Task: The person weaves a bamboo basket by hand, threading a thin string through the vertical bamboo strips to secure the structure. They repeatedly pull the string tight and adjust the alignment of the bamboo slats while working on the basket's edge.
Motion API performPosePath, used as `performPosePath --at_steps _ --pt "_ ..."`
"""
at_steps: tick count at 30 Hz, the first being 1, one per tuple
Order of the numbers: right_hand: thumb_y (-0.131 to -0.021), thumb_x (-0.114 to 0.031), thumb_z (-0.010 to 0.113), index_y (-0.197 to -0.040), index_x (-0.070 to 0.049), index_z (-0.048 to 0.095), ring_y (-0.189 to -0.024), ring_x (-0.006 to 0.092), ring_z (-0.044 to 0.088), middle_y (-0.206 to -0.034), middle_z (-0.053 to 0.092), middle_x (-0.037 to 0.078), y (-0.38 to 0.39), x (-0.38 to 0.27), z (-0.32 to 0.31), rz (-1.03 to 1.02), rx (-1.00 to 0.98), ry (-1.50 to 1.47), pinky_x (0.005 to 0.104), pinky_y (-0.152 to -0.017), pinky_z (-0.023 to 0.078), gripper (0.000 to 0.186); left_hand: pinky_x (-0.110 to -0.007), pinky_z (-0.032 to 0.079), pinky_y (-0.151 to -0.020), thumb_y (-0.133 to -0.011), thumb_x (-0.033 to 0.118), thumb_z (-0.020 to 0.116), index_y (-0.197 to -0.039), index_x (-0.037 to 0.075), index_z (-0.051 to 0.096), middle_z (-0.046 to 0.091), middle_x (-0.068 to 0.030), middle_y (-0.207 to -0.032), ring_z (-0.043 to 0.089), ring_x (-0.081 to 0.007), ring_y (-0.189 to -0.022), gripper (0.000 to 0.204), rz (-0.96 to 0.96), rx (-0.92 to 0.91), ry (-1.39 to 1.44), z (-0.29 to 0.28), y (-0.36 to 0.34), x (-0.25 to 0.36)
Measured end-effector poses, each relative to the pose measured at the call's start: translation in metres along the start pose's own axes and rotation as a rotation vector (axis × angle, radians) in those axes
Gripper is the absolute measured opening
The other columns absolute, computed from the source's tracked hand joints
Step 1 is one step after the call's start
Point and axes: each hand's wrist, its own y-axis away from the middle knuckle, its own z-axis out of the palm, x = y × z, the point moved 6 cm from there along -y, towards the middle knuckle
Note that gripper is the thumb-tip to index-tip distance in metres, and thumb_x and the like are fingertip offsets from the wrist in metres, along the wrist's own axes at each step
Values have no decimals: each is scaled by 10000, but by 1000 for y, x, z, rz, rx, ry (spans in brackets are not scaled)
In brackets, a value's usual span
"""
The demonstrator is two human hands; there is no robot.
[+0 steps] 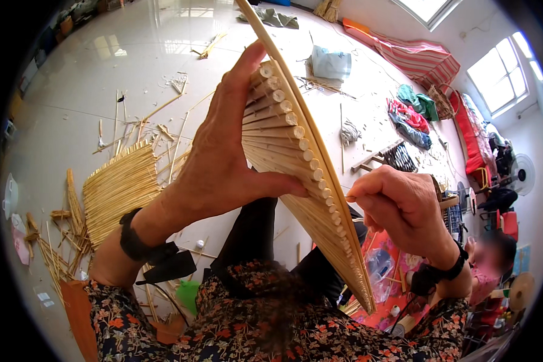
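Observation:
A panel of pale straw-like stalks (pixel 265 136) stands tilted before me, its round cut ends in a row. Along those ends runs a long flat wooden-looking strip (pixel 315 131). My left hand (pixel 214 151) grips the panel, thumb across the near face and fingers reaching up to the strip. Just right of the strip, my right hand (pixel 401 208) is closed in a pinch of thumb and forefinger. Whatever is in that pinch is too small to make out. Black bands circle both wrists.
A finished-looking stalk mat (pixel 120 187) lies on the floor at left, beside bundled stalks (pixel 72 208). Scraps litter the tiles. Farther off are a pale bag (pixel 330 63), a clothes pile (pixel 413 117) and striped cloth (pixel 416 57). Another person (pixel 489 271) is at right.

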Motion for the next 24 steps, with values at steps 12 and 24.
performPosePath --at_steps 12,24 --pt "-1051 -84 707 -1106 -97 679 -710 371 706 -845 707 119 -8 -2 4 -66 1 42 433 -624 552 63 -508 345 -1330 -556 362 1126 -1763 47 106 476 -162 -1634 446 -338 -1579 1612 -58 -12 -14 3 1 0" --pt "-1084 -93 660 -1118 -77 645 -687 342 722 -831 682 108 0 -5 4 7 73 15 410 -619 554 41 -504 349 -1327 -566 393 1121 -1767 83 129 422 -172 -1700 433 -338 -1593 1588 -55 -19 -43 3 0 1"
